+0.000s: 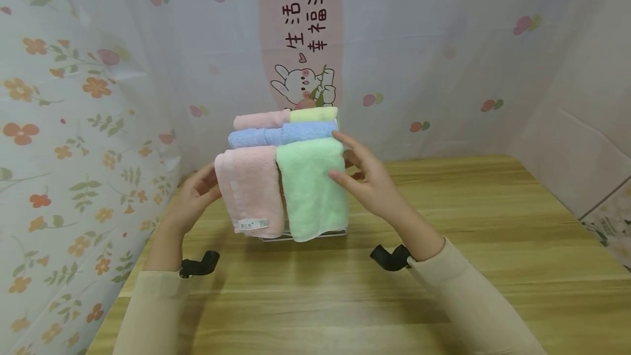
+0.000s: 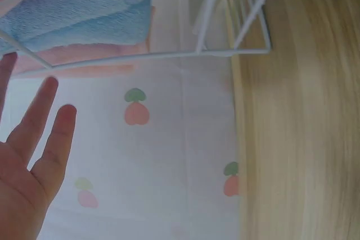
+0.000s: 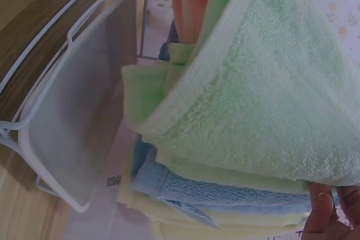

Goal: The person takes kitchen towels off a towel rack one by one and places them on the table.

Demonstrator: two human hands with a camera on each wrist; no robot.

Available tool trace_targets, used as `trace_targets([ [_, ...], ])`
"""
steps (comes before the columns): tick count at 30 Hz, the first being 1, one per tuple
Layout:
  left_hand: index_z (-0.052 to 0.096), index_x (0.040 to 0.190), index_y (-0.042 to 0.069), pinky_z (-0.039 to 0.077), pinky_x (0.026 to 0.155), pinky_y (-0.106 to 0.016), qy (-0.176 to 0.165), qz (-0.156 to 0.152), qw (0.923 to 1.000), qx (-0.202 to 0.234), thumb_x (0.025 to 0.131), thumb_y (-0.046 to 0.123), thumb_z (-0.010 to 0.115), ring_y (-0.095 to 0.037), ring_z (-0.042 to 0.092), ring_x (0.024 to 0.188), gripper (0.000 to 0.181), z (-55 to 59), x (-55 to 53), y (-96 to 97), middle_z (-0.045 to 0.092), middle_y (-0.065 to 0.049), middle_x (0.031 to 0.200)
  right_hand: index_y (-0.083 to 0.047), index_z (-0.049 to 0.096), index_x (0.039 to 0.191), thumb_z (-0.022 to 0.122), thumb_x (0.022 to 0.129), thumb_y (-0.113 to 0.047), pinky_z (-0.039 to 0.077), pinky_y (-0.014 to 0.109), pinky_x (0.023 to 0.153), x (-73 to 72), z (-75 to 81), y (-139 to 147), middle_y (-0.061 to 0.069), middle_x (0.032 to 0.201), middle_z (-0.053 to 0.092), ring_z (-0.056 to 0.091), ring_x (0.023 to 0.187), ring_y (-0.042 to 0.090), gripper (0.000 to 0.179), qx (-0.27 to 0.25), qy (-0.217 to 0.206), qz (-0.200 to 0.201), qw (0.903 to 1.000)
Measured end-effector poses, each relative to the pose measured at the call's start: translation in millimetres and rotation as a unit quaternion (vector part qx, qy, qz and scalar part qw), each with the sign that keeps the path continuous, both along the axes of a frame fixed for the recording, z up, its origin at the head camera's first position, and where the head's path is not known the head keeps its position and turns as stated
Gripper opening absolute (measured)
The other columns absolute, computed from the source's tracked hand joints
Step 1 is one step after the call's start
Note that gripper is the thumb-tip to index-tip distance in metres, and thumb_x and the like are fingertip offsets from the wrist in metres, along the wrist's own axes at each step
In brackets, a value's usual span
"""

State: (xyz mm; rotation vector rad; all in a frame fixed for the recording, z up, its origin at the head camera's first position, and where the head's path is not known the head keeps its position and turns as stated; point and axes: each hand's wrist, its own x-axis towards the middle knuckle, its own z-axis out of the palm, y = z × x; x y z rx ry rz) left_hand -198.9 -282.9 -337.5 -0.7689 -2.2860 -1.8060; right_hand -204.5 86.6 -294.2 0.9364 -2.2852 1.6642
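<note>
Small folded towels hang in rows over a white wire rack (image 2: 146, 55). A pink towel (image 1: 251, 185) with a white label and a mint green towel (image 1: 315, 190) hang at the front. Behind them are blue towels (image 1: 256, 137), then a pink and a yellow-green towel (image 1: 313, 114). My left hand (image 1: 194, 196) is beside the pink towel's left edge, its fingers straight at the rack's side wire. My right hand (image 1: 367, 177) holds the green towel's right edge, thumb on the front, fingers curled behind; its index finger reaches the blue towel.
The rack stands on a wood-grain table (image 1: 443, 223), with a whitish tray (image 3: 84, 99) at its base. A patterned curtain (image 1: 419, 59) hangs close behind, and a floral one (image 1: 64, 152) runs along the left. Black curved mounts (image 1: 391, 257) stick out from the wrists.
</note>
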Motion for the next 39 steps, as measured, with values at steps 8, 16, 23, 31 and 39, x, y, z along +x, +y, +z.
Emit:
trace_targets([
  [8, 0.043, 0.150, 0.012, 0.045, 0.099, -0.013, 0.002, 0.000, 0.9998, -0.019, 0.099, -0.003, 0.052, 0.003, 0.050, 0.127, 0.055, 0.3, 0.5, -2.5, 0.054, 0.021, 0.138, -0.016, 0.036, 0.153, 0.065, 0.096, -0.011, 0.056, 0.027, 0.064, -8.4, 9.5, -6, 0.017, 0.111, 0.070, 0.065, 0.091, 0.012, 0.063, -0.004, -0.049, 0.024, 0.9985],
  [16, 0.056, 0.138, 0.018, 0.046, 0.098, -0.014, 0.006, 0.009, 0.9995, -0.030, 0.097, -0.005, 0.055, 0.001, 0.055, 0.123, 0.048, -2.5, -1.3, -4.6, 0.061, 0.019, 0.129, -0.007, 0.047, 0.135, 0.066, 0.094, -0.005, 0.059, 0.032, 0.069, -11.7, 17.9, -14, 0.022, 0.102, 0.070, 0.068, 0.081, 0.015, 0.045, -0.014, -0.094, 0.041, 0.9947],
  [23, 0.063, 0.127, 0.026, 0.045, 0.099, -0.014, 0.000, 0.007, 0.9987, -0.051, 0.098, -0.002, 0.056, 0.003, 0.055, 0.122, 0.042, -6.3, -0.2, -6.4, 0.064, 0.020, 0.125, -0.001, 0.053, 0.122, 0.067, 0.092, -0.001, 0.061, 0.034, 0.068, -11.9, 17.4, -16, 0.025, 0.103, 0.069, 0.070, 0.078, 0.013, 0.033, -0.032, -0.090, 0.014, 0.9953],
  [31, 0.059, 0.135, 0.020, 0.046, 0.106, -0.027, -0.018, 0.032, 0.9947, -0.096, 0.100, 0.007, 0.058, 0.007, 0.049, 0.127, 0.038, -4.0, 0.4, -5.2, 0.058, 0.018, 0.135, 0.000, 0.060, 0.119, 0.071, 0.088, 0.001, 0.061, 0.032, 0.067, -6.0, 15.9, -18, 0.019, 0.100, 0.071, 0.072, 0.076, 0.009, 0.033, -0.094, -0.089, -0.040, 0.9908],
  [39, 0.061, 0.128, 0.012, 0.046, 0.109, -0.042, -0.002, 0.038, 0.9939, -0.103, 0.099, 0.005, 0.059, 0.006, 0.048, 0.127, 0.031, -0.2, -2.7, -2.8, 0.056, 0.023, 0.133, 0.001, 0.061, 0.115, 0.071, 0.089, -0.001, 0.061, 0.030, 0.068, 2.1, 21.6, -18, -0.008, 0.081, 0.075, 0.073, 0.077, 0.009, 0.029, -0.141, -0.079, -0.057, 0.9853],
])
